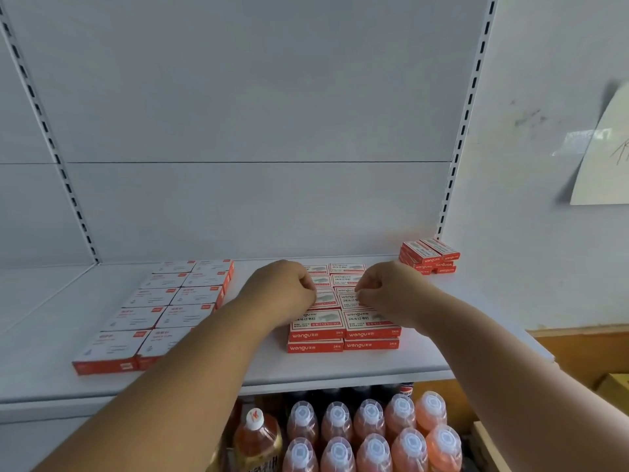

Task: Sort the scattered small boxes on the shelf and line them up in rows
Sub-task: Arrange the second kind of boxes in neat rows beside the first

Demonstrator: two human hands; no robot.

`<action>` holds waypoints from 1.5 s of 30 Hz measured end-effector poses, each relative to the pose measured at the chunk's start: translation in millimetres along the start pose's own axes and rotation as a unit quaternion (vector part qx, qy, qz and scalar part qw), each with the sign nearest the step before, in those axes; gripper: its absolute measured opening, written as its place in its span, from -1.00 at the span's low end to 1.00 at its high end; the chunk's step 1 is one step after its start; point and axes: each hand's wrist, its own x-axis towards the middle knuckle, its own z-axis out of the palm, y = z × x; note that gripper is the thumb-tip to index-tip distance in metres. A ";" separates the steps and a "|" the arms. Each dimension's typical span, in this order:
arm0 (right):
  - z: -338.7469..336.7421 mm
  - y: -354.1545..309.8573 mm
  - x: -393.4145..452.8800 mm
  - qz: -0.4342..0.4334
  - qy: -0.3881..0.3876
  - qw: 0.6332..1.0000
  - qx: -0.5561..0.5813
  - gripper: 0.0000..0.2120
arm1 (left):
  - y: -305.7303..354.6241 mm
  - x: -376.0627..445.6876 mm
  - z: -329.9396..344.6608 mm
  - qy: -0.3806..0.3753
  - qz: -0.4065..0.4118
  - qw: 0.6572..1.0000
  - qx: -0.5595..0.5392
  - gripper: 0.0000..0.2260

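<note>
Clearly, reading from nine o'clock across to three, the shelf (238, 373) first carries a double row of white-topped boxes (163, 311), their long axes running across the view, already lined up from front to back. Next comes the left hand (282, 294), fingers curled, knuckles toward twelve o'clock, its fingertips at the left edge of the staple-box block (343, 321). This block is two boxes wide and stacked at least two high at the front, labels up, long axes lying left to right. The right hand (388, 291) mirrors the left on the opposite edge, fingers likewise curled, its thumb and forefinger seeming to pinch a middle box (350, 299) that sits slightly askew over its neighbours. That box lies between the two hands, just at the fingertips of both, slightly nearer the right one; squaring it likely means nudging it toward twelve o'clock. Whether the left fingers actually grip a box or only press against it I cannot tell, since the knuckles hide the contact. Farther toward two o'clock a small stack of boxes (429, 256) waits by the upright, well apart. Below, bottles (371, 434) fill the lower shelf.
</note>
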 end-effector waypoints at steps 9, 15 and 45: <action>-16.4 29.6 9.8 -0.059 0.119 0.991 0.036 -0.87 | 34.1 9.0 -0.6 0.027 0.019 0.998 0.046 -0.91; -61.3 82.0 25.1 -0.075 0.235 0.967 0.062 -0.92 | 107.8 35.2 16.4 -0.019 0.053 0.997 -0.051 -0.87; -102.3 133.6 57.0 -0.008 -0.097 0.793 0.602 -0.79 | 155.6 60.7 55.7 0.104 -0.152 0.911 -0.368 -0.92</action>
